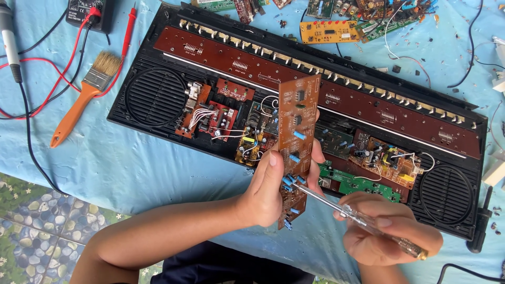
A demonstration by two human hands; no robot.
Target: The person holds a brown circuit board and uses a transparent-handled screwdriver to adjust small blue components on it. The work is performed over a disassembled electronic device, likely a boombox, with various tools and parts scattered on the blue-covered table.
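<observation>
The left hand (271, 192) is gripping a brown circuit board (295, 147) upright above the opened keyboard case (158, 97). The right hand (386, 231) is closed around a clear-handled screwdriver (357, 218), its tip touching the board's lower components.

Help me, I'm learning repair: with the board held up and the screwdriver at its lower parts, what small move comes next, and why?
Probably nudge the screwdriver tip onto one blue part. The left hand holds the board upright, and the right hand has the tip right beside that cluster.
</observation>
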